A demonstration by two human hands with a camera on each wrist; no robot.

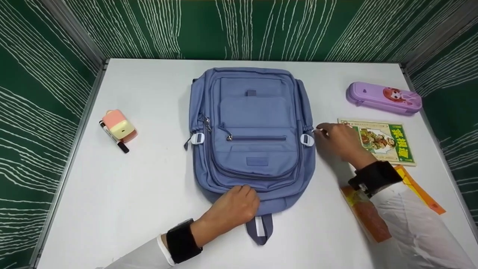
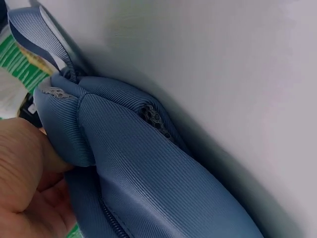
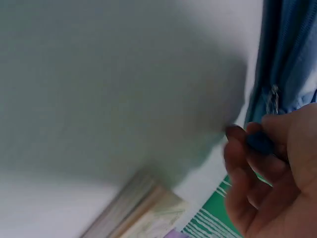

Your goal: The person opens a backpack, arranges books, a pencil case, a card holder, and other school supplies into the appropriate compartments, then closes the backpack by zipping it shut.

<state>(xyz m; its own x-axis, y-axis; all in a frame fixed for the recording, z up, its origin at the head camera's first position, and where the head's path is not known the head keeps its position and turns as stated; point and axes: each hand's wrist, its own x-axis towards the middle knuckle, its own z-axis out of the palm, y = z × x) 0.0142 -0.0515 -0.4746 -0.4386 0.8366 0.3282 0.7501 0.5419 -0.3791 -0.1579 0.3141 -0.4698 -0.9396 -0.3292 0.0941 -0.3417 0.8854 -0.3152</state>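
Observation:
A blue-grey backpack (image 1: 257, 112) lies front side up on the white table, its loop handle (image 1: 268, 228) toward the person. Near that handle, my left hand (image 1: 235, 207) grips the bag's edge, with the thumb and fingers around the padded fabric (image 2: 64, 119) in the left wrist view. At the bag's right side, beside a white buckle (image 1: 307, 140), is my right hand (image 1: 340, 142). Its thumb and fingertips pinch a dark blue zipper pull (image 3: 260, 143), which hangs from a metal slider (image 3: 273, 96). The hand partly hides the pull.
On the right are a purple pencil case (image 1: 373, 98), a green-edged picture book (image 1: 405, 149) and orange books (image 1: 366, 213) partly under the right forearm. A pink-and-yellow bag-shaped item (image 1: 120, 125) and a marker (image 1: 118, 142) lie at left. Green walls (image 1: 201, 30) border the table.

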